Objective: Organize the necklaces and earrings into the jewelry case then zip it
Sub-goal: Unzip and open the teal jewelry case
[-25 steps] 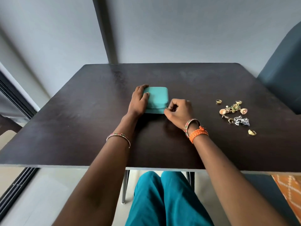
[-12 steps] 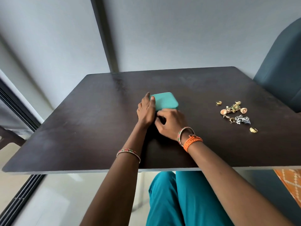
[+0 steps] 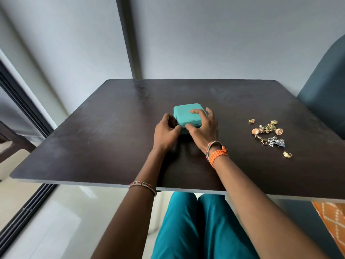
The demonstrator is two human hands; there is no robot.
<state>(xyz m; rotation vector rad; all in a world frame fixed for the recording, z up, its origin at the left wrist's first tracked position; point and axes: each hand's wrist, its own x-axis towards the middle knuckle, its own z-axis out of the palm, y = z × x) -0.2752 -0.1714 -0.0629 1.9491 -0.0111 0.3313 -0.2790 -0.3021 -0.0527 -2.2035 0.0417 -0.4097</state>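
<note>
A small teal jewelry case [image 3: 183, 112] lies closed on the dark table [image 3: 112, 139], near its middle. My right hand [image 3: 204, 128] grips the case from the right, fingers over its lid and thumb on the front edge. My left hand [image 3: 166, 133] is pinched at the case's front left corner, apparently on the zipper pull, which is mostly hidden. A loose pile of earrings and rings [image 3: 268, 134], gold, orange and silver, lies on the table to the right, apart from both hands.
A single gold ring [image 3: 287, 154] lies nearest the front of the pile. A dark blue chair [image 3: 324, 86] stands at the table's right side. A wall with a dark vertical strip is behind the table; my teal-clad legs show below its front edge.
My right hand left the front zipper and now clasps the case over its lid. My left hand came off the case's left side and now pinches at the front left corner. The view shifted.
</note>
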